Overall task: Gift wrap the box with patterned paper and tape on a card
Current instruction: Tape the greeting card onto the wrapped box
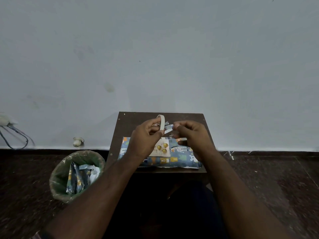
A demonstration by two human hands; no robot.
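tape roll point(161, 121) in left hand point(146, 137), strip point(168, 127) pinched by right hand point(191, 135)

Lined bin point(58, 178) holding paper scraps point(77, 178) left of small brown table point(131, 121)

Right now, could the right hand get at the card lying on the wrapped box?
Probably yes. The right hand hovers just above the wrapped box beside the card, nothing between them, but it is pinching the tape end pulled from the roll in the left hand.
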